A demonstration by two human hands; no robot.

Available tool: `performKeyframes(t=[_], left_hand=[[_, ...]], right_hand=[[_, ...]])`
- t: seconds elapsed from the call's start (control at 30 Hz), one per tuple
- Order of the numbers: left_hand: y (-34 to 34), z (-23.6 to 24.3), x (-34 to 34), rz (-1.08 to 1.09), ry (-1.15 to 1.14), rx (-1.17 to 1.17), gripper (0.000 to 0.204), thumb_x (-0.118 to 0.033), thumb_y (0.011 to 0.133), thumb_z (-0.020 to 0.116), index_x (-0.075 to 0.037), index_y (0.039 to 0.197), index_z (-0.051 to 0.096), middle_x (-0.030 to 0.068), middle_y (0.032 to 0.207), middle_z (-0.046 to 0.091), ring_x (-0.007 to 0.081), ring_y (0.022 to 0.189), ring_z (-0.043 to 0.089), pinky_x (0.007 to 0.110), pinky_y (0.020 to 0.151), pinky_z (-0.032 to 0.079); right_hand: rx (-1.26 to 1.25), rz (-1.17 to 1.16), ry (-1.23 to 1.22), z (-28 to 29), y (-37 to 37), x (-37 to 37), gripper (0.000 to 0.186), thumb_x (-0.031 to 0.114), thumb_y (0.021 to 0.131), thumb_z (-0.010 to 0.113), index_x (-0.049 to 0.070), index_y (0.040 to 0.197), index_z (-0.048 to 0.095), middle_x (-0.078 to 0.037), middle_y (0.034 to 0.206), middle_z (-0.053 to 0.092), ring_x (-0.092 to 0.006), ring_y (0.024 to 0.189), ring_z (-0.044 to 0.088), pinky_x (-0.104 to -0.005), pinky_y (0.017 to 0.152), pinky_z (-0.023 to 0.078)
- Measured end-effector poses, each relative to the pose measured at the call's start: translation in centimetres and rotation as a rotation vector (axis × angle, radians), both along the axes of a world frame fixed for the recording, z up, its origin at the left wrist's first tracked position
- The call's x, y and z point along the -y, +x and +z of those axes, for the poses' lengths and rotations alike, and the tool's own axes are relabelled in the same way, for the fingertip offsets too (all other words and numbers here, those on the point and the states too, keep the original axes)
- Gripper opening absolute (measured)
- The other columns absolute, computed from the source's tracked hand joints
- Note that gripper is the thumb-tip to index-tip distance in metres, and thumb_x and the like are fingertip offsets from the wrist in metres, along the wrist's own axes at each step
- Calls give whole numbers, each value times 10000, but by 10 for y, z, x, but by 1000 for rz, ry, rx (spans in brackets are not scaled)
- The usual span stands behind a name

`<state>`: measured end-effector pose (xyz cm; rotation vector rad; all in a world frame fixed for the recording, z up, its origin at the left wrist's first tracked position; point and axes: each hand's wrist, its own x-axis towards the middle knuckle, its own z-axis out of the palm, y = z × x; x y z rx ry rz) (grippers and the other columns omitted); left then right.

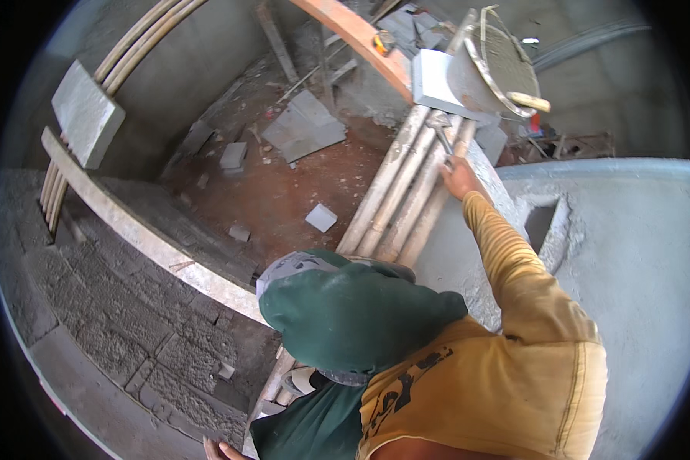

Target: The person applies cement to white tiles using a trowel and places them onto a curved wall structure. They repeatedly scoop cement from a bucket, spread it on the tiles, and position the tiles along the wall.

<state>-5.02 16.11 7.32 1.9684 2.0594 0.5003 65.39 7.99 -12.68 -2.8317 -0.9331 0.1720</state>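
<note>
The grey block wall [130,337] on the left has big rough patches of mortar on it, so it looks only partly done to me. On the right, the grey plaster [636,253] is smooth and looks more finished, but it has a box-shaped hole [541,228] in it. The bucket [468,80] has lots of grey mortar [507,57] in it, so there seems to be plenty left to spread. The trowel [440,125] is over the far ends of the bamboo poles [404,184], just beside the bucket and a pale block [432,73]. The right hand [461,178] is wrapped round its handle. The left hand [224,451] is cut off by the bottom edge (only a bit peeks in), so I can't tell if it holds anything.

The biggest open gap is over the reddish floor [276,207], which looks lower down. A long plank [138,230] edges it on the left, and an orange beam [353,31] at the top. The poles are narrow, so a foot could slip off. The trowel's tip has little room, with the block and bucket so near.
</note>
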Motion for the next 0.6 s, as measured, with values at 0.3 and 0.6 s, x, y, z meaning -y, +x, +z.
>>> performKeyframes(t=[0.3, 0.6], left_hand=[[37, 12, -12, 410, -310, 161, 316, -196, 922, 612, 24, 1147, 632, 149, 1113, 658, 233, 1057, 611, 335, 941, 448], [38, 16, 23, 431, 2, 104, 269, -199, 861, 679, -3, 1043, 652, 164, 1065, 659, 319, 1016, 636, 362, 887, 490]], right_hand=[[-154, -236, -426, -134, 150, 49, 709, 500, 752, 671, 101, 1322, 537, -243, 1230, 588, -380, 1116, 575, -434, 957, 451], [71, 590, -784, -85, 131, 67, 468, 350, 892, 499, -14, 1167, 603, -253, 1012, 649, -395, 957, 629, -453, 847, 497]])
